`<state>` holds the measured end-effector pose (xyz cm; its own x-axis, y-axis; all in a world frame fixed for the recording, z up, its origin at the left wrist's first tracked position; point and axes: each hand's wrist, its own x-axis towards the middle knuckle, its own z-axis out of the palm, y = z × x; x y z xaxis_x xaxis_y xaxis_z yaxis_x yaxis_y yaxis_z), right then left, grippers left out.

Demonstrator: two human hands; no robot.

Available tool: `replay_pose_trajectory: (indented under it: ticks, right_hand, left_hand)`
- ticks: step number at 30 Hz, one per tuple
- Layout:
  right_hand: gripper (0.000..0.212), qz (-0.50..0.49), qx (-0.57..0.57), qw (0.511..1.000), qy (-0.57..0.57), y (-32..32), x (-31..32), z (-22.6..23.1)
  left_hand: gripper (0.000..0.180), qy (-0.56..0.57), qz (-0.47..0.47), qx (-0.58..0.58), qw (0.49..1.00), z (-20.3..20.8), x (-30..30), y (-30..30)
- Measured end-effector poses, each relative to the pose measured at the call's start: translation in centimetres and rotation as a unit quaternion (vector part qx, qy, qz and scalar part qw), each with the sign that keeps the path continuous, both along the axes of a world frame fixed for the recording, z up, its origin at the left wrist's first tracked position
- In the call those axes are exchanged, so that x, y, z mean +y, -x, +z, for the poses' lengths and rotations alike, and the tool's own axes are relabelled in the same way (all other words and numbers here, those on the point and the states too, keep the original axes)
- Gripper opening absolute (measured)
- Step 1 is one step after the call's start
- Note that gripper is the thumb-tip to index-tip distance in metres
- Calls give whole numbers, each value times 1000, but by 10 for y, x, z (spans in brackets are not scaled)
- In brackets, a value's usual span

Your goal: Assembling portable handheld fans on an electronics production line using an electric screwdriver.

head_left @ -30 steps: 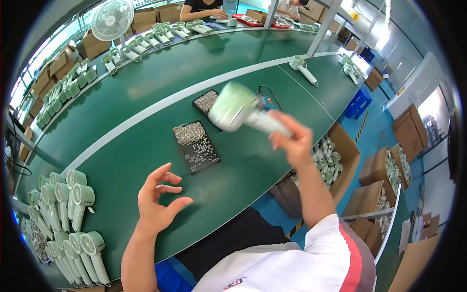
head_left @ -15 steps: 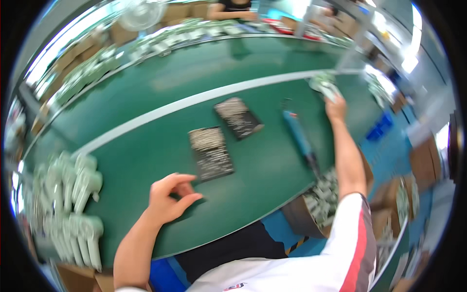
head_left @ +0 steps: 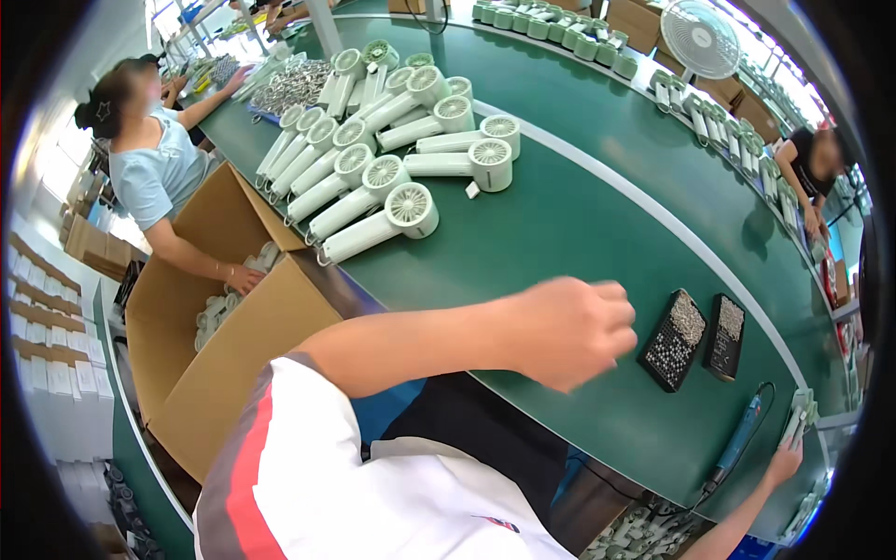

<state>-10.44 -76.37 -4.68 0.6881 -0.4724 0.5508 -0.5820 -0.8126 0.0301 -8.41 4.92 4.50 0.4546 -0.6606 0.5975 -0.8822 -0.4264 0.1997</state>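
My left hand point(head_left: 571, 331) hovers over the green table point(head_left: 579, 224) with its fingers curled in and nothing visible in it. It is blurred. Just to its right lie two black trays point(head_left: 674, 338) of small screws. My right hand point(head_left: 784, 459) is stretched far out to the right and grips a pale green handheld fan point(head_left: 801, 415) at the table's edge. A blue electric screwdriver point(head_left: 742, 439) lies on the table just left of that hand.
Many white handheld fans point(head_left: 392, 177) lie heaped at the table's far left. An open cardboard box point(head_left: 233, 327) stands beside the table, and a person in a light blue top point(head_left: 154, 173) reaches into it. Another person point(head_left: 810, 159) works across the table. A desk fan point(head_left: 700, 37) stands at the back.
My right hand has carried the pale green fan from in front of me out to the table's right edge. My left hand's spread fingers have curled in. The view has swung left.
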Motion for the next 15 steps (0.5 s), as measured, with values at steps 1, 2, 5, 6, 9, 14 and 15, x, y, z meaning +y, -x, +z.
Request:
replay_pose_trajectory:
  ticks: [1,2,5,6,9,14,15]
  right_hand:
    - [47,0,2,1000,0,13,6,5]
    - [40,61,-53,995,61,22,40,9]
    - [30,188,-127,965,133,70,178,54]
    - [28,268,-146,943,135,78,230,70]
    - [26,364,-150,919,34,105,347,85]
    - [24,510,-143,838,-133,96,475,70]
    - [24,538,-141,818,-149,90,496,67]
  left_hand:
    - [16,-27,69,-21,997,9,19,11]
    - [14,-35,157,-73,984,10,42,20]
    - [26,-42,373,-37,926,20,125,52]
    - [35,-60,452,-25,890,11,156,65]
    - [41,-118,498,14,859,2,207,68]
    - [46,-203,493,84,842,-11,212,53]
    - [46,-201,496,84,841,-11,217,54]
